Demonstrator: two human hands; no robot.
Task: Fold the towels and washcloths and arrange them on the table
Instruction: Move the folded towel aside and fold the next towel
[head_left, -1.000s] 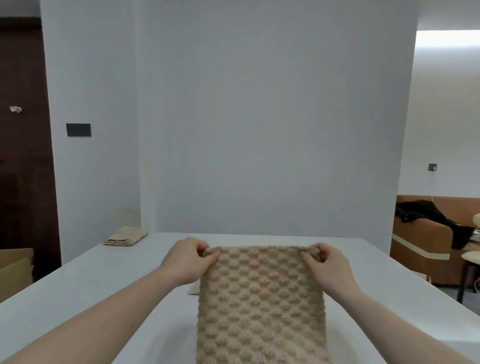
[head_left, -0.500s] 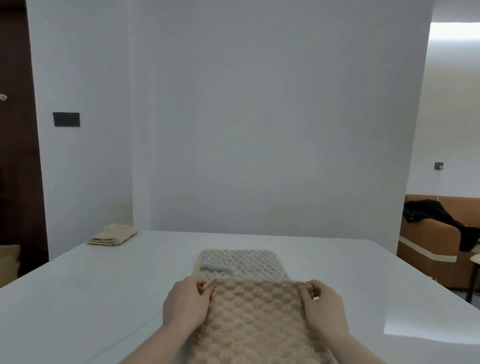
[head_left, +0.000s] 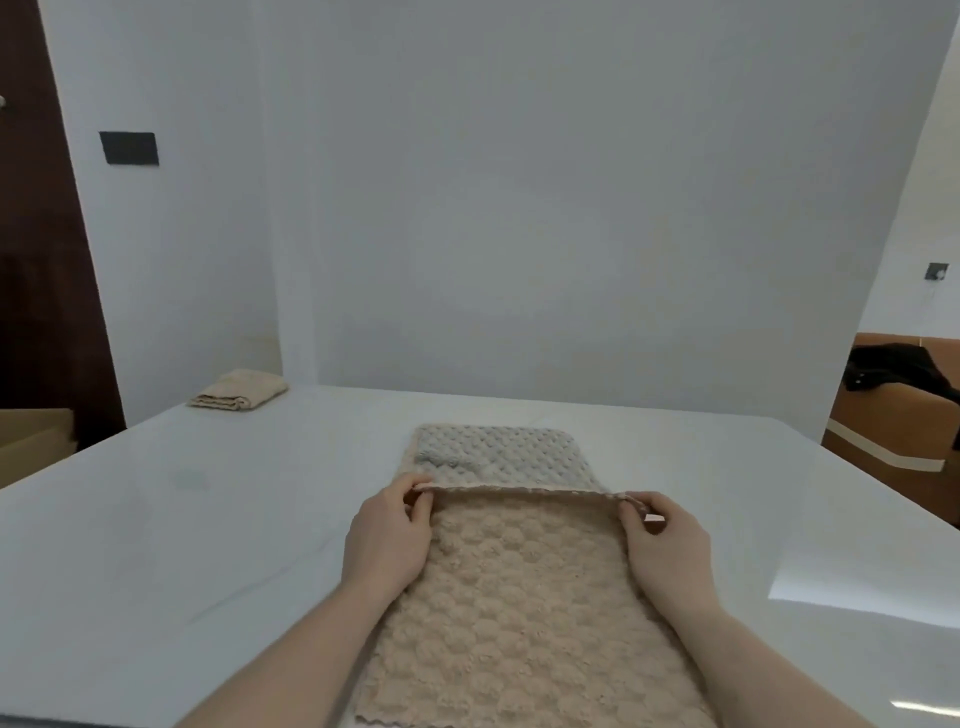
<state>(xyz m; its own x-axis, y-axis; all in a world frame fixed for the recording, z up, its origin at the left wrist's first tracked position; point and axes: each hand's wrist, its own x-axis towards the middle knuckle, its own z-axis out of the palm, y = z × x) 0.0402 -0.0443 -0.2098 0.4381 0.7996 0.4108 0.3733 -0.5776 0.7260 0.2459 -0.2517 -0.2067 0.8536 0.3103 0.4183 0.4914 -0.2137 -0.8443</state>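
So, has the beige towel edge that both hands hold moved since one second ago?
Yes. The beige towel edge pinched by the left hand and right hand has come toward the person: the table far edge and a grey towel now show beyond it.

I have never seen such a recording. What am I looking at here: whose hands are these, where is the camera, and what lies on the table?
There is no machine: a person wears a camera on the head, looking forward and down. The left hand and right hand each pinch a far corner of a beige bubble-textured towel. Its grey underside shows beyond the held edge. The towel lies on a white table. A folded beige towel sits at the far left corner.
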